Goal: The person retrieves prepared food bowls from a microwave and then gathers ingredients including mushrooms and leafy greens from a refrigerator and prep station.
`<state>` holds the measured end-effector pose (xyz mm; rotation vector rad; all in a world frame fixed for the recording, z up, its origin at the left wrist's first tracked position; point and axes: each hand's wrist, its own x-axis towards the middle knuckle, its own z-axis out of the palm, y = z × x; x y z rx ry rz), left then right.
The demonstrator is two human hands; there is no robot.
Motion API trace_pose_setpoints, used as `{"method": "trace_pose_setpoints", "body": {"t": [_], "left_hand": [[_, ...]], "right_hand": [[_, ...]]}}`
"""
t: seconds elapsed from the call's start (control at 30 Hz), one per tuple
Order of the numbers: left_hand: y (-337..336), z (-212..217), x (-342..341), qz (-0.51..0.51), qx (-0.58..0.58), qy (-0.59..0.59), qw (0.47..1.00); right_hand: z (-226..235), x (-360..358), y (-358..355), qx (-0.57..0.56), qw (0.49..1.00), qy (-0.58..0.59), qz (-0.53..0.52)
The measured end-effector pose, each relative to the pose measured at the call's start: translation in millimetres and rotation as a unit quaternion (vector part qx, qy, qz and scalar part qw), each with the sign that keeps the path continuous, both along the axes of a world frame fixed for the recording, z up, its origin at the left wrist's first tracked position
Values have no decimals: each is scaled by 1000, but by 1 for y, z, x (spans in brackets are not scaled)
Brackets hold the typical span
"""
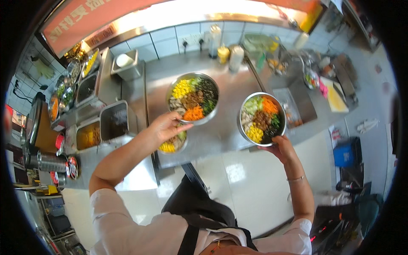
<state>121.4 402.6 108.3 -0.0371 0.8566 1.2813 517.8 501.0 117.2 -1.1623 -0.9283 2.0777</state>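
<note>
Nearby, on a steel counter (221,138): a half-hidden bowl (185,143) showing corn (167,147). Slightly beyond, rightward: a metal bowl (248,139) of corn, orange shreds (269,106), greens (254,104) and brown topping (262,119), gripped at its near rim by the right hand (281,148). Farther: another filled bowl (209,118), pinched at its near edge by the half-curled left hand (163,127). Behind: bottles (236,58).

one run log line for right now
left hand: holding left bowl at rim | right hand: holding right bowl at rim | third bowl: partly hidden

Bottles (236,59) near white-tiled wall (167,46)
</note>
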Motion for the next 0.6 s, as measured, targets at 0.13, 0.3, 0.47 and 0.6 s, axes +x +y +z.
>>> {"method": "trace_pose_setpoints", "body": {"t": [0.13,0.3,0.47,0.6], "left_hand": [[67,37,-90,88,-53,65,993],[160,44,-225,156,0,151,976],[223,37,-305,244,13,73,967],[235,29,-327,275,5,77,958]], "right_hand": [[21,-104,98,13,998,42,50],[43,-261,219,37,994,78,69],[44,-374,309,23,995,100,18],[40,-428,334,38,991,123,-22]]}}
